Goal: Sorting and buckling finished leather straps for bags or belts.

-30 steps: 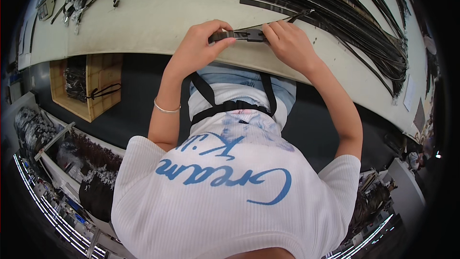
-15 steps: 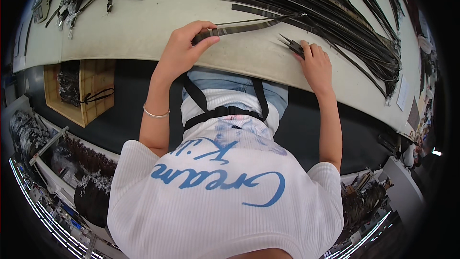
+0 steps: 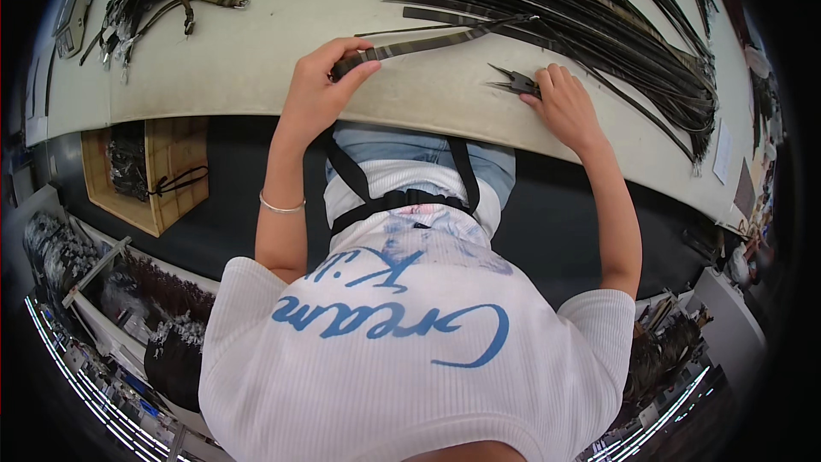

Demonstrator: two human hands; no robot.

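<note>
The left hand (image 3: 321, 77) pinched a strap (image 3: 428, 44), seemingly to steady it, while the right hand (image 3: 566, 107) gripped a pointy tool (image 3: 518, 83), and the next move likely needed careful aim.

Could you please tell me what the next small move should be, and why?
Probably the right hand should bring the pointed black tool over to the dark strap: the tool's prongs stand spread and face left, apart from the strap, which the left hand holds between thumb and fingers.
</note>
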